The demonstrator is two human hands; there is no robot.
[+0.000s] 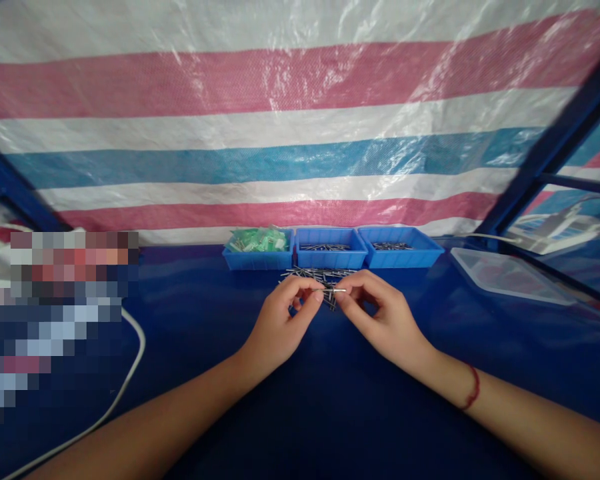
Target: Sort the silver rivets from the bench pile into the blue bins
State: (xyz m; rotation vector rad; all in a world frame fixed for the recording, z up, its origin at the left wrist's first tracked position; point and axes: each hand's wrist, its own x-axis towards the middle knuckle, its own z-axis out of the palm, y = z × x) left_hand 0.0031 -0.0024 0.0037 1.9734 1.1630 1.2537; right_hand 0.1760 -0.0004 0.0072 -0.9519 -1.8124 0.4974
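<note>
My left hand and my right hand meet over the blue table, each closed in a pinch. Between them lies a thin, shiny metal rod, held level, with one end at each set of fingertips. Its exact kind is too small to tell. Just behind my fingers a loose pile of thin dark and silvery rods rests on the table, partly hidden by my hands. A dark red cord bracelet circles my right wrist.
Three blue bins stand in a row behind the pile. Green plastic packets fill the left bin; the middle bin and right bin hold thin rods. A translucent lid lies right. A white cable runs along the left.
</note>
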